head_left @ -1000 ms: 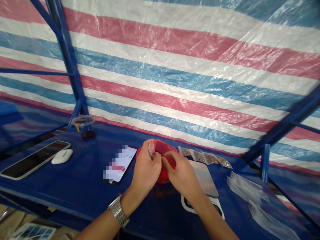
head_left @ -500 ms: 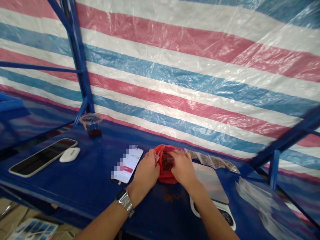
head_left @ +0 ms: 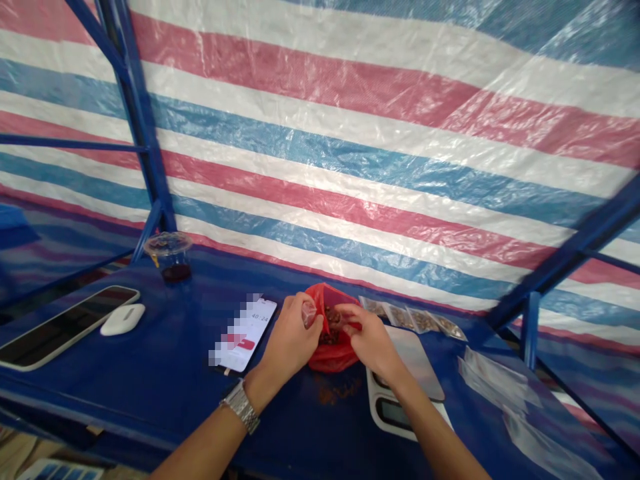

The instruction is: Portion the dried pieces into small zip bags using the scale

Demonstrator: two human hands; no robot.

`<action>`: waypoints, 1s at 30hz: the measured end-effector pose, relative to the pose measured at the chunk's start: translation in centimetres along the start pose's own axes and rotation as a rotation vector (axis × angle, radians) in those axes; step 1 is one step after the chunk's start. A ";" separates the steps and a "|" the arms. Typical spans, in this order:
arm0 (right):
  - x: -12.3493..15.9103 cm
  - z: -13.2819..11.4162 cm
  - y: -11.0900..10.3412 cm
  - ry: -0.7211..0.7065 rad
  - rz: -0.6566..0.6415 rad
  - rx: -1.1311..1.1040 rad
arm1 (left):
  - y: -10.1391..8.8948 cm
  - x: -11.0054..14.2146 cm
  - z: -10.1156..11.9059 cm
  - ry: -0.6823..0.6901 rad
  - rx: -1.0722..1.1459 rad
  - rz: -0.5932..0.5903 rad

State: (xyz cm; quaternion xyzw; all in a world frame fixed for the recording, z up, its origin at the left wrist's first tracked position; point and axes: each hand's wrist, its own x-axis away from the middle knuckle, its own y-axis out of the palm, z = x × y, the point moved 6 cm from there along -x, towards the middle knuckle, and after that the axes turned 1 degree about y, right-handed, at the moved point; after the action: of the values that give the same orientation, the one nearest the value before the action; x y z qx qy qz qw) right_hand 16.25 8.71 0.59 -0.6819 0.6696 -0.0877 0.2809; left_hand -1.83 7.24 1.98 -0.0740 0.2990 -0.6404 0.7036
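Observation:
A red plastic bag stands on the blue table with its mouth open. Dark brown dried pieces show inside it. My left hand is closed at the bag's left rim, and a bit of crumpled clear plastic pokes out of its fingers. At the right side of the mouth, my right hand has curled fingers among the pieces; what lies between the fingertips is unclear. My right forearm passes over a digital kitchen scale.
Behind the scale lie several small filled clear bags. Flat clear bags are at the right. To the left are a lit phone, a dark phone, a white earbud case and a plastic cup. Brown crumbs lie in front.
My right hand has drawn back slightly from the bag's mouth, showing more of the brown pieces. My left hand stays at the rim. The view has shifted a little to the right.

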 end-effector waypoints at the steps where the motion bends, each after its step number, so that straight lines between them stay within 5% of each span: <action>1: 0.2 -0.1 -0.5 -0.004 0.020 -0.032 | 0.0 0.0 0.4 0.021 -0.006 0.010; 9: 1.9 -3.9 -2.9 -0.100 0.066 -0.190 | 1.5 0.5 2.7 0.134 -0.065 -0.018; 12: 2.4 -5.5 -3.2 -0.191 0.095 -0.074 | 2.3 0.5 3.0 0.172 -0.113 -0.099; 17: 3.2 -7.8 -2.8 -0.324 0.082 0.163 | 2.8 0.4 2.9 0.219 -0.179 -0.073; 30: 2.5 -7.2 -2.5 -0.348 0.085 0.152 | 2.3 0.4 3.0 0.146 -0.020 -0.010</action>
State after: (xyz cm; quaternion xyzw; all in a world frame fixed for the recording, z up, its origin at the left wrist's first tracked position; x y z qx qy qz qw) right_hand 15.06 4.21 7.17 -0.6348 0.6307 -0.0068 0.4464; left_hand 1.74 6.44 3.19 -0.0355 0.3554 -0.6445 0.6760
